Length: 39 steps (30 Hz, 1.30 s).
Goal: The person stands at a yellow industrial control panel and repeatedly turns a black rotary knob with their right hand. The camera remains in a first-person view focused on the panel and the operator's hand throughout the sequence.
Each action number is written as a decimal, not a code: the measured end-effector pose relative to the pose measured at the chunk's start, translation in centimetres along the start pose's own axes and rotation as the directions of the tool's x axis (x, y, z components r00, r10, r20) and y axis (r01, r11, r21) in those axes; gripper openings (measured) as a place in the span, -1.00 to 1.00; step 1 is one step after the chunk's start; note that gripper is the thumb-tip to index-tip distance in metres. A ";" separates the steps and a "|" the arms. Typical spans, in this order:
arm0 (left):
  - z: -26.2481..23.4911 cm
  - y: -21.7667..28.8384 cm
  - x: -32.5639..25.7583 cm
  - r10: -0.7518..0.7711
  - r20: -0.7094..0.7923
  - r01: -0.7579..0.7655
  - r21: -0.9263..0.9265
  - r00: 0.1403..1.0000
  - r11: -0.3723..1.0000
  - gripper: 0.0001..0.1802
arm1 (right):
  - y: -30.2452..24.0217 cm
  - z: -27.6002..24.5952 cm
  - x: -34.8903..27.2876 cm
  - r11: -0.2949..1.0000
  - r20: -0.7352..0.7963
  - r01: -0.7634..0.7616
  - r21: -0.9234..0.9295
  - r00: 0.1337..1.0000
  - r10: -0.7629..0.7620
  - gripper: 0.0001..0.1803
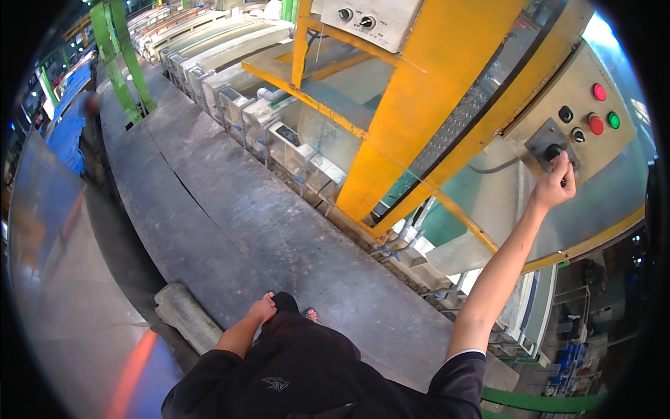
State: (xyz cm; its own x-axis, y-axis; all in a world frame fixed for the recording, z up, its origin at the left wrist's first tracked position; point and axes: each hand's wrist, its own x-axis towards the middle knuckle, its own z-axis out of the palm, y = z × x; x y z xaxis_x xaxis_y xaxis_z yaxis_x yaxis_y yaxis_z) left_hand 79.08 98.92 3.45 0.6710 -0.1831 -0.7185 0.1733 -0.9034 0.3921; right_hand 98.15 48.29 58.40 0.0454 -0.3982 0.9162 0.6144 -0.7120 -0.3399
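Note:
At the right, my right arm reaches up and my right hand [556, 183] is closed around a black joystick lever [554, 151]. The lever stands on a square grey plate [539, 143], fixed to a metal control panel [520, 133]. On that panel are red push buttons [595, 124], a green push button [613, 120] and black rotary switches [566, 113]. Low in the middle, my left hand [263, 307] is held near my body with its fingers curled, right beside black cloth [285, 302]. Anything inside those fingers is hidden.
A yellow steel frame [391, 119] rises ahead, carrying a white switch box [370, 17]. Behind it, a row of tanks [230, 91] borders the grey walkway [230, 209]. Green posts [118, 63] stand far left. A grey cylinder [185, 314] lies near my left arm.

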 end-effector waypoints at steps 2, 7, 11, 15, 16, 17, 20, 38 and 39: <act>0.9 -1.0 1.4 -0.011 -0.011 0.011 0.014 1.000 1.000 -0.42 | 0.0 -0.1 0.1 1.000 0.005 -0.003 -0.001 1.000 0.003 -0.74; 2.1 -2.0 2.2 -0.042 -0.046 0.040 -0.036 0.998 0.999 -0.43 | -1.2 0.7 -0.2 0.999 -0.027 -0.032 0.014 0.999 0.033 -0.75; 0.6 -0.9 1.1 0.027 -0.028 -0.026 0.015 0.999 1.000 -0.50 | -0.8 0.3 -0.2 1.000 -0.029 -0.028 0.005 0.999 0.028 -0.77; 1.5 -1.9 1.6 0.043 -0.090 -0.045 -0.019 0.995 0.999 -0.56 | -0.8 0.9 -0.4 0.999 -0.030 -0.035 0.020 0.999 0.035 -0.74; 1.8 -2.1 1.7 0.035 -0.110 -0.040 -0.039 0.993 0.998 -0.57 | -0.6 1.0 -0.4 0.999 -0.018 -0.030 0.024 0.999 0.031 -0.74; 1.5 -1.9 1.8 0.044 -0.089 -0.045 -0.014 0.995 0.999 -0.57 | -0.7 0.7 -0.2 1.000 -0.019 -0.023 0.016 1.000 0.023 -0.73; 1.1 -1.3 2.2 0.050 -0.054 -0.049 0.033 0.997 0.998 -0.59 | -0.5 -0.1 0.2 1.000 -0.007 -0.001 -0.006 1.000 0.001 -0.75; 1.9 -1.5 1.8 -0.008 -0.147 0.000 -0.058 0.989 0.998 -0.60 | -0.8 0.5 -0.1 0.999 -0.005 0.005 0.046 1.000 -0.005 -0.72; 2.1 -1.8 2.2 0.005 -0.148 -0.011 -0.045 0.989 0.999 -0.60 | -0.4 0.3 0.0 0.999 0.003 0.005 0.041 1.000 -0.006 -0.76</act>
State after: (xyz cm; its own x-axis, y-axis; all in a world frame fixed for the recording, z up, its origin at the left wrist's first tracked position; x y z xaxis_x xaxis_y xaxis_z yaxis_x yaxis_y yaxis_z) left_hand 78.72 99.32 -0.06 0.7708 -0.1281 -0.6240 0.1979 -0.8829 0.4258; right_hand 98.13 48.71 58.58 0.0442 -0.3925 0.9187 0.6466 -0.6898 -0.3258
